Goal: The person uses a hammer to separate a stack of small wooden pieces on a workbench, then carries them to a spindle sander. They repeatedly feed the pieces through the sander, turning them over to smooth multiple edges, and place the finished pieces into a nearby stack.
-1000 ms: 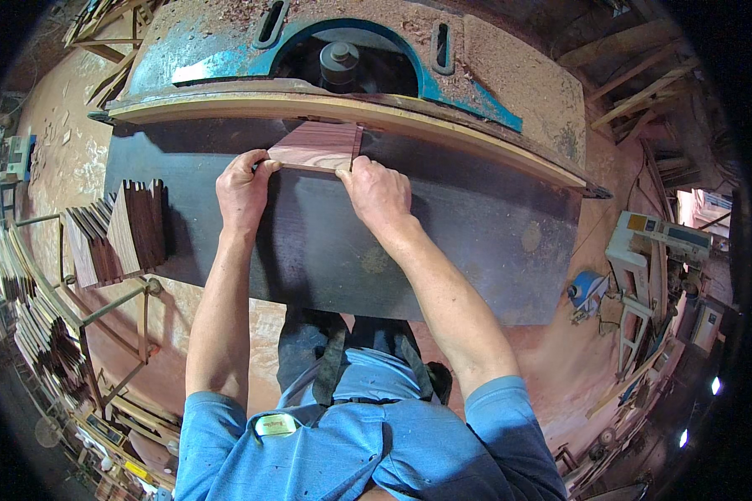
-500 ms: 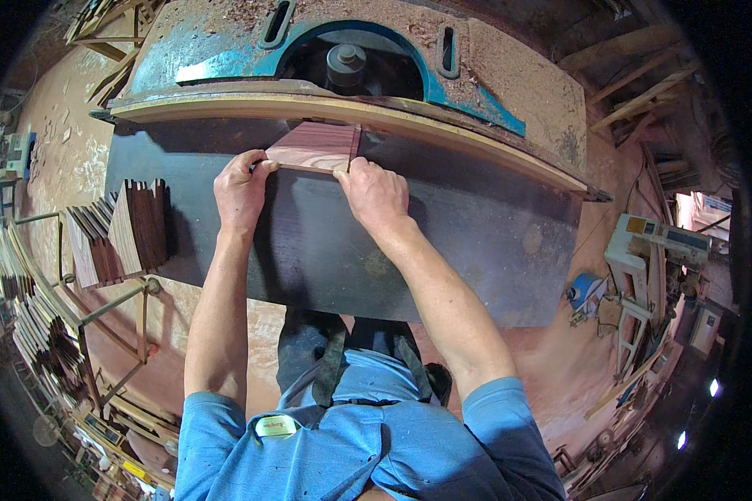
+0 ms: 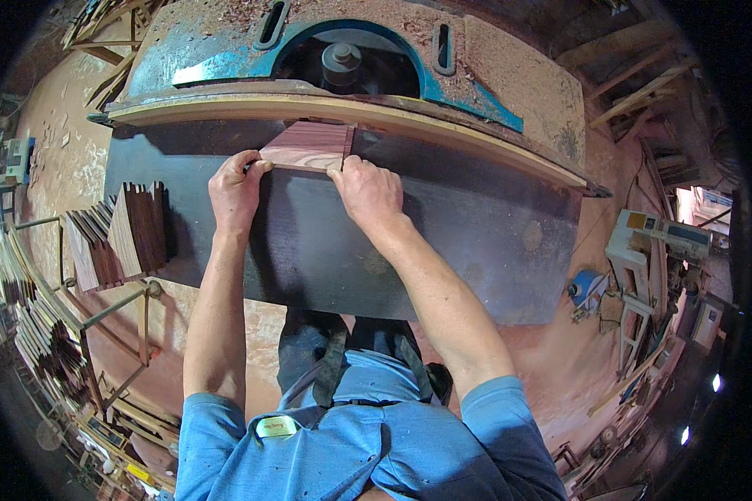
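A reddish-brown wooden board [image 3: 307,146] with a slanted left end lies flat on the dark machine table [image 3: 476,242]. Its far edge meets the long wooden fence [image 3: 226,109]. At the board's near left corner my left hand [image 3: 236,190] pinches it between thumb and fingers. My right hand [image 3: 368,189] grips the near right corner, with the knuckles against the right end. Behind the fence, a round spindle [image 3: 341,63] sits in the opening of a blue curved guard [image 3: 422,67]. Whatever part of the cutter meets the board is hidden by the fence.
A stack of similar wooden pieces [image 3: 134,230] stands at the table's left edge. Further left is a metal rack [image 3: 109,309] with more pieces. Sawdust [image 3: 510,67] covers the machine top beyond the guard. A grey machine [image 3: 643,238] stands on the right.
Both hands and the board have shifted slightly to the left along the fence. The grip looks the same.
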Tool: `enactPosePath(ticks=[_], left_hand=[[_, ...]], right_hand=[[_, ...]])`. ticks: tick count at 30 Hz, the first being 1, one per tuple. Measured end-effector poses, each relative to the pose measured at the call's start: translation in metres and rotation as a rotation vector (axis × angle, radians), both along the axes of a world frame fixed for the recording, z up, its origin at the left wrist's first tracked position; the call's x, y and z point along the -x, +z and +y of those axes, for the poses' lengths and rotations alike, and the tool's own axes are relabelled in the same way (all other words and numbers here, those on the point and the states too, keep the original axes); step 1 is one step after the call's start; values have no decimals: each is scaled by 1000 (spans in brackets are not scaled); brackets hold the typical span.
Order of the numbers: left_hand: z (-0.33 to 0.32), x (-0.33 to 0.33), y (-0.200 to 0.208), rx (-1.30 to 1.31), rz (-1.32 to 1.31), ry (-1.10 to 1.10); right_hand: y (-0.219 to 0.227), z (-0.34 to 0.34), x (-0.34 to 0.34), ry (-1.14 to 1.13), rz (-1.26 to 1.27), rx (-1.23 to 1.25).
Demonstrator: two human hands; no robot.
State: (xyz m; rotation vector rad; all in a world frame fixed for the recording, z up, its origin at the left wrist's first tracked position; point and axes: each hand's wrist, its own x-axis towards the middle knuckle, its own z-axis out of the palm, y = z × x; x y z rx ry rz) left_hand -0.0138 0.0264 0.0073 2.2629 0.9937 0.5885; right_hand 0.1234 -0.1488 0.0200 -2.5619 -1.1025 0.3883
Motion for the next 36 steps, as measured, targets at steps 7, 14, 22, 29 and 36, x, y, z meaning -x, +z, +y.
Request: enactPosePath(ticks=[7, 14, 22, 29, 36], left_hand=[[5, 3, -1, 17, 2, 5], [9, 6, 0, -2, -7, -9], [13, 7, -2, -7, -12, -19], [15, 8, 1, 0, 10, 3], [25, 14, 1, 6, 17, -2]], right_hand=[[2, 6, 2, -4, 30, 17], [0, 9, 4, -6, 24, -5], [3, 12, 6, -3, 35, 29], [5, 16, 6, 1, 48, 31], [6, 24, 11, 14, 45, 26]])
